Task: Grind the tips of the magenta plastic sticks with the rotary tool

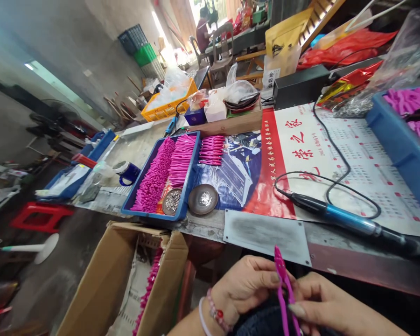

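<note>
Two hands meet low at the near edge of the bench, both pinched on one pink clip (284,291). The clip stands nearly upright between them, its pointed tip poking up above the knuckles and its lower part running down between the palms. The left hand (247,284) grips it from the left with thumb and forefinger closed on the upper part, wrist bent inward, beaded bracelets (212,315) on the forearm. The right hand (324,303) comes in from the right, its thumb laid along the clip's lower half, fingers curled behind it. Both sit over a dark cloth in the lap. On the bench just beyond lies a blue tool (350,223) with its black cord. Farther left a blue tray (187,186) holds more pink pieces, a carton (108,280) below it.
</note>
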`<action>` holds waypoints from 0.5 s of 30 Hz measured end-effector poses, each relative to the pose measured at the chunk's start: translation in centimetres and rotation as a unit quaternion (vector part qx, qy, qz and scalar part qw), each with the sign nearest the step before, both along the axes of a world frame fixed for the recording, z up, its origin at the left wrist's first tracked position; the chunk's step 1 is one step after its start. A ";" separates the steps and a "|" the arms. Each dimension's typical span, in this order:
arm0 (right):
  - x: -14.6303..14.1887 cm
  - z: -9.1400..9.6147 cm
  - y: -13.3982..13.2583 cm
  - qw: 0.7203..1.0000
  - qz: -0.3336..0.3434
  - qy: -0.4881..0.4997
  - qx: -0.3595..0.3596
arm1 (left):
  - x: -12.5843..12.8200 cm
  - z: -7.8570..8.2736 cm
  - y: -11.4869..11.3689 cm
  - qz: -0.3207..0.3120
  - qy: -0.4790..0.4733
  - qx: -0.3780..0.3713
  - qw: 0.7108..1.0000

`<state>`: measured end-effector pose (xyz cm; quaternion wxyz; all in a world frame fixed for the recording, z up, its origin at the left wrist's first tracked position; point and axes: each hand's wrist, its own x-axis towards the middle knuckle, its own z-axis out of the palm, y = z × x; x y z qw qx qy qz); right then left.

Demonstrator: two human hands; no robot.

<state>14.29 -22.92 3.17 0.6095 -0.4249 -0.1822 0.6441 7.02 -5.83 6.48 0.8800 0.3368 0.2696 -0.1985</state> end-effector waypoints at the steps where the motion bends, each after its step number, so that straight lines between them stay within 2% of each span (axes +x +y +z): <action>1: 0.3 0.2 -0.1 1.000 0.001 -0.017 -0.010 | -0.3 0.2 0.0 0.005 -0.003 0.002 1.000; 3: 0.9 0.7 -0.3 0.998 -0.018 -0.056 -0.029 | -0.8 0.5 0.1 0.021 -0.005 0.002 1.000; 6: 1.3 1.3 -0.2 0.990 -0.091 -0.100 -0.033 | -1.8 0.7 0.2 0.044 -0.004 0.011 0.999; 9: 1.1 2.3 0.6 0.981 -0.154 -0.119 -0.013 | -2.8 1.0 0.2 0.031 -0.005 0.045 0.999; 12: 0.5 3.5 2.1 0.980 -0.138 -0.141 0.015 | -4.0 1.8 0.0 0.002 -0.030 0.080 0.996; 15: -0.2 4.4 3.5 0.978 -0.103 -0.178 0.017 | -5.2 2.8 -0.3 0.020 -0.069 0.132 0.989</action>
